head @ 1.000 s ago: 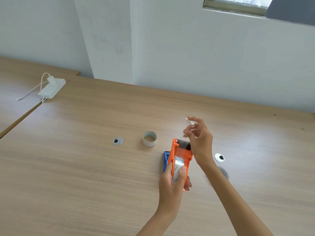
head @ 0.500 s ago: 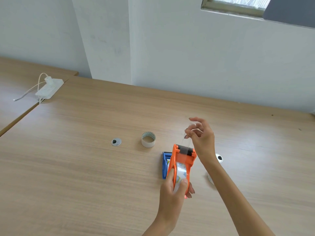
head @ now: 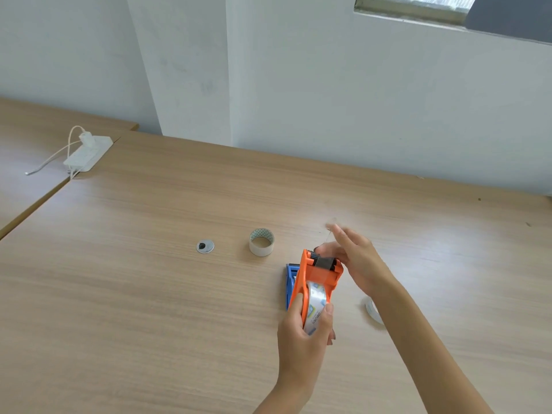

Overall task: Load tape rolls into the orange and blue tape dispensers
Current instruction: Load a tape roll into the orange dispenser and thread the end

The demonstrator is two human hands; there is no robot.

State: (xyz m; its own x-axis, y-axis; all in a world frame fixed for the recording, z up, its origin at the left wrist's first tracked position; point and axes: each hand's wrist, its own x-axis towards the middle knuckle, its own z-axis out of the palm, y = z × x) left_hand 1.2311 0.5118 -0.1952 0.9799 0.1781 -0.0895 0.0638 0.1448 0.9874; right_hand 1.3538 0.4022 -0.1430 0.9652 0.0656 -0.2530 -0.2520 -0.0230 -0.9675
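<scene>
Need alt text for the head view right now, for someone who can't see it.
The left hand holds the orange tape dispenser, a clear roll seated in it, while the right hand is at its cutter end. The blue dispenser lies behind it; a spare tape roll stands on the wooden table.

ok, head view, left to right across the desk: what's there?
White power strip → grey cable grommet → loose tape roll → blue tape dispenser → orange tape dispenser held in the left hand → right hand.
</scene>
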